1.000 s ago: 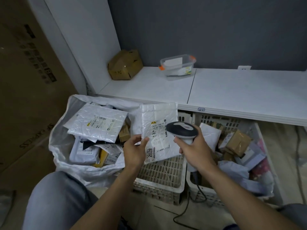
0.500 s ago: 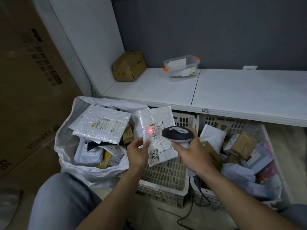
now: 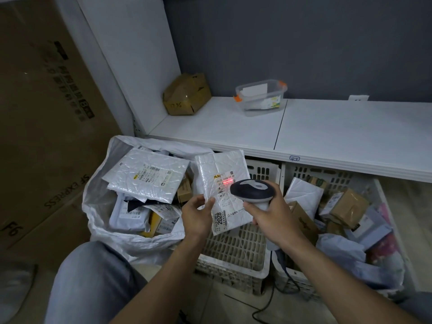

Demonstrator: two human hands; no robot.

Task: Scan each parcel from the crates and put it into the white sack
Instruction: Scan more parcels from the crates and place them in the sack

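1. Left grip (image 3: pixel 197 215) pinches the lower-left edge of a white bubble mailer (image 3: pixel 218 167), thumb on the front. The label faces up at the camera.
2. Right grip (image 3: pixel 272 217) is wrapped round the handle of the scanner (image 3: pixel 253 187). The scanner's head points toward 9 o'clock, right at the label, and a red scan line (image 3: pixel 228 182) glows on the barcode near the label's top.
3. So the parcel is in the air, not in anything. The left crate (image 3: pixel 233 249) sits below it at 6 o'clock.
4. The white sack (image 3: pixel 98 206) is at 9 o'clock from the held mailer, mouth open. It holds packets and small boxes, with a bigger silver mailer (image 3: pixel 145 174) lying on top.
5. The right crate (image 3: pixel 322 176) is at 3 o'clock from the scanner, heaped with brown boxes and pale bags.
6. The white shelf (image 3: pixel 339 136) runs across at 12 o'clock, over the backs of both crates. A crumpled cardboard box (image 3: pixel 187 94) sits in its left corner, and a clear tub (image 3: pixel 261 97) with orange clips stands at the box's 3 o'clock.
7. Far out at 9 o'clock there's a big SF EXPRESS carton (image 3: pixel 46 125). The scanner's cable (image 3: pixel 268 300) trails to the floor at 6 o'clock.
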